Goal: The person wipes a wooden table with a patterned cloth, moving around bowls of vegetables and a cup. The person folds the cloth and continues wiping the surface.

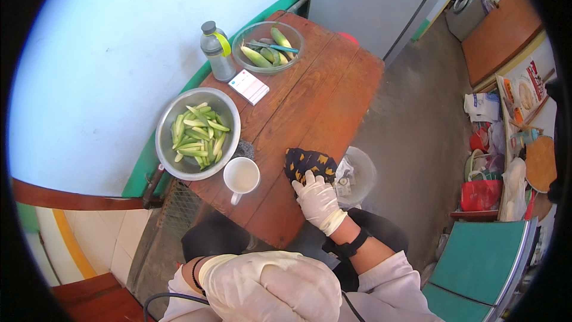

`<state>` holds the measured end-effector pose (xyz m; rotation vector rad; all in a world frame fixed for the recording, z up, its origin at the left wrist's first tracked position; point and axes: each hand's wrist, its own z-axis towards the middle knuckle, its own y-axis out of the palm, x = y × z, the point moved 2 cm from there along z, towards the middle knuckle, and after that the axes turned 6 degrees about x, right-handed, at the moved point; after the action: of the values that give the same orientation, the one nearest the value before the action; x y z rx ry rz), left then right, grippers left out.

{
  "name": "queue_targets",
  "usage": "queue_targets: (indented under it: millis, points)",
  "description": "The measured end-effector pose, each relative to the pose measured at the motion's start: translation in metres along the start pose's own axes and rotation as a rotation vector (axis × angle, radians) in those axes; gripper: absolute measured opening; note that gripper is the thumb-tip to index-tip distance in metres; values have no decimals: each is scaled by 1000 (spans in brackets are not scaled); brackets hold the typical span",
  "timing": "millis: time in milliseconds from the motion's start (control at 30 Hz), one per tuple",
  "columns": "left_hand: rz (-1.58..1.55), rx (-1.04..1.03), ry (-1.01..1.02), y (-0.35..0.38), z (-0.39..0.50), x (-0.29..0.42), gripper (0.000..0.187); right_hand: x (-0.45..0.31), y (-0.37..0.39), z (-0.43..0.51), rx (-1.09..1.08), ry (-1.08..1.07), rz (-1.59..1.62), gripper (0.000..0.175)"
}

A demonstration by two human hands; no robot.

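My right hand [316, 199], in a white glove, lies with its fingers on a bunched dark cloth [308, 163] with a yellow pattern, gripping it near the table's right edge. Close under the camera is my left hand [272, 284], also gloved; it looks large and its fingers are hard to make out. A white mug [241, 175] with pale liquid stands left of the cloth on the wooden table [308, 98]. Beyond it a metal basin [161, 143] holds many cut green vegetable strips [199, 136]. Dark mesh-like material [245, 149] lies between basin and mug.
At the table's far end are a clear bowl [237, 56] of whole green-and-white vegetables, a teal-handled knife [284, 48] across them, a grey bottle [219, 56] and a printed box [249, 87]. A translucent bin [364, 174] stands beside the table, right of the cloth. Cluttered shelves [476, 215] line the right.
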<state>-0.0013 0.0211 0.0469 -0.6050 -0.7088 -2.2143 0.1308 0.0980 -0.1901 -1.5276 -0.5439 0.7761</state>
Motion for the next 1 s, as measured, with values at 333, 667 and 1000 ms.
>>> queue_targets:
  millis: [333,667,1000]
  points:
    - [-34,-82,34,-5,-3,-11,17,1,2,-3,28,-1,-1,37]
    - [39,-57,133,-4,-6,-17,18,1,3,-3,10,8,1,38]
    - [67,-98,80,-9,-2,-11,17,1,3,-4,-49,6,20,42]
